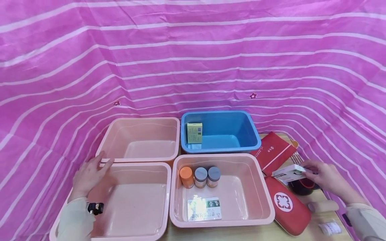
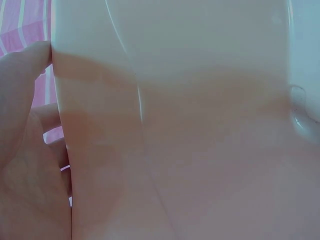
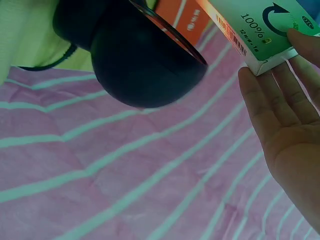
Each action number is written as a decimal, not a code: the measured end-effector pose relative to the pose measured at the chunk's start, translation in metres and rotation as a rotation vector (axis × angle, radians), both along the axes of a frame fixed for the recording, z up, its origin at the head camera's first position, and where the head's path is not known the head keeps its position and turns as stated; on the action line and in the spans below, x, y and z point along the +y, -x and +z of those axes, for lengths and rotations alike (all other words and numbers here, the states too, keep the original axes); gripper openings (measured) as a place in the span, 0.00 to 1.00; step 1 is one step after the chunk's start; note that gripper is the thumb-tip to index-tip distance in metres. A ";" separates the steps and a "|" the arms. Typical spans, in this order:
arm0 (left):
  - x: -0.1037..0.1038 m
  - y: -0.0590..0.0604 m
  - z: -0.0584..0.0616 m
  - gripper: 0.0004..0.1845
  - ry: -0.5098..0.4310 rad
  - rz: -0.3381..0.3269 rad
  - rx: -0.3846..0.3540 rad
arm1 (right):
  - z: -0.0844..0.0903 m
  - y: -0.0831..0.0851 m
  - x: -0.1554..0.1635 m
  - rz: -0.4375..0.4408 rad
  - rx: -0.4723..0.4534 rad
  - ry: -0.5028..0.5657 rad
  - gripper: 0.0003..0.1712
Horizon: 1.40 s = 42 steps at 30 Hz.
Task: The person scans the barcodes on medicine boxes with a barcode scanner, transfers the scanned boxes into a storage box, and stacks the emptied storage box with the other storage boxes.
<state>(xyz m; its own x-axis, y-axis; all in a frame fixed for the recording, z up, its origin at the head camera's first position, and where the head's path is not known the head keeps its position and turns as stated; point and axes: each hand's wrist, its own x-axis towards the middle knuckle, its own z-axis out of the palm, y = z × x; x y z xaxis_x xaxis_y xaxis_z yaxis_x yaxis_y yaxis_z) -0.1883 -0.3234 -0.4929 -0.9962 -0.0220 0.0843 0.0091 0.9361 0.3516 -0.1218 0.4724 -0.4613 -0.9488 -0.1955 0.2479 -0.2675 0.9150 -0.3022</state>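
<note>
the left hand (image 1: 90,174) rests with fairly straight fingers on the back rim of the near-left pink tub (image 1: 132,231), steadying it rather than gripping; the left wrist view shows fingers flat against its wall. left to right beyond it sit a second pink tub (image 1: 141,157), a blue tub (image 1: 220,149) with a yellow-green box (image 1: 194,132), and a pink tub (image 1: 223,222) holding three jars (image 1: 200,176) and a flat packet (image 1: 204,209). at the right, over the red first-aid pouch (image 1: 286,206), the right hand (image 1: 327,177) pinches a small white medicine box (image 1: 290,173) by its end. better, i judge, to take a fuller hold across its sides before carrying it over the rims.
</note>
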 end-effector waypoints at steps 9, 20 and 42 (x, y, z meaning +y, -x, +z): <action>0.001 -0.001 0.001 0.39 0.001 0.004 0.005 | -0.012 0.007 0.000 0.007 0.013 -0.038 0.14; 0.001 0.000 0.001 0.40 0.000 0.014 -0.016 | -0.011 0.006 0.000 -0.014 -0.006 -0.048 0.13; 0.001 0.000 0.001 0.40 0.008 0.002 -0.028 | 0.118 0.058 -0.092 0.198 0.076 0.044 0.18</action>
